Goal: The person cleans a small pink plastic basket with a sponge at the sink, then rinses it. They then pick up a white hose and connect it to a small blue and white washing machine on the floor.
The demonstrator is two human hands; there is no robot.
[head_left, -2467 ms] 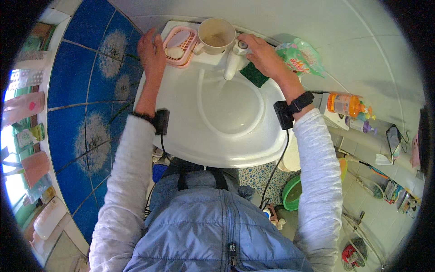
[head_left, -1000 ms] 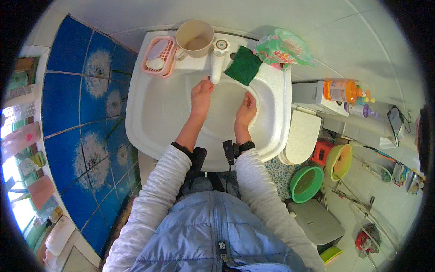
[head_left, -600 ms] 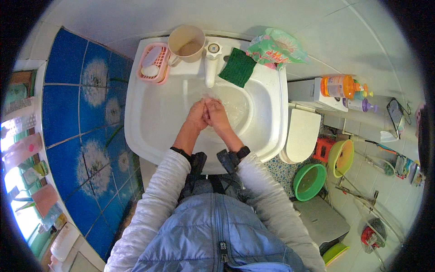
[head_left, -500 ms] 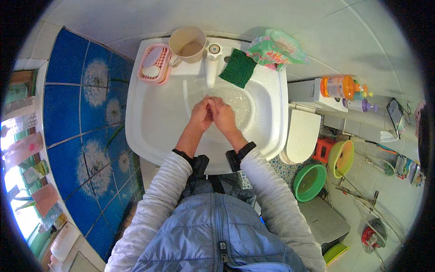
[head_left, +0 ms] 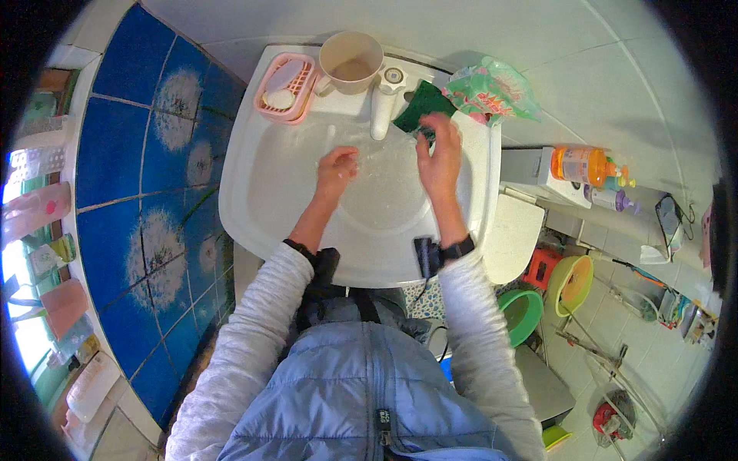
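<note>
Over the white washbasin my two hands are apart. My left hand hovers above the bowl's middle, its fingers loosely bent with nothing seen in them. To the right, my right hand reaches the front corner of a dark green scouring pad. Its thumb and fingers are spread about that corner, and the fingers hide part of the pad; a firm hold does not show. Left of the pad stands the white tap, its spout over the bowl.
On the basin's back ledge are a pink soap basket with soap, a beige mug and a green patterned plastic bag. Farther right are an orange bottle, a white toilet lid and a green tub. Blue tiles cover the left wall.
My clasped hands have parted. The right hand has moved away to the right and up to the scouring pad, while the left hand has stayed over the bowl. The view has shifted slightly.
</note>
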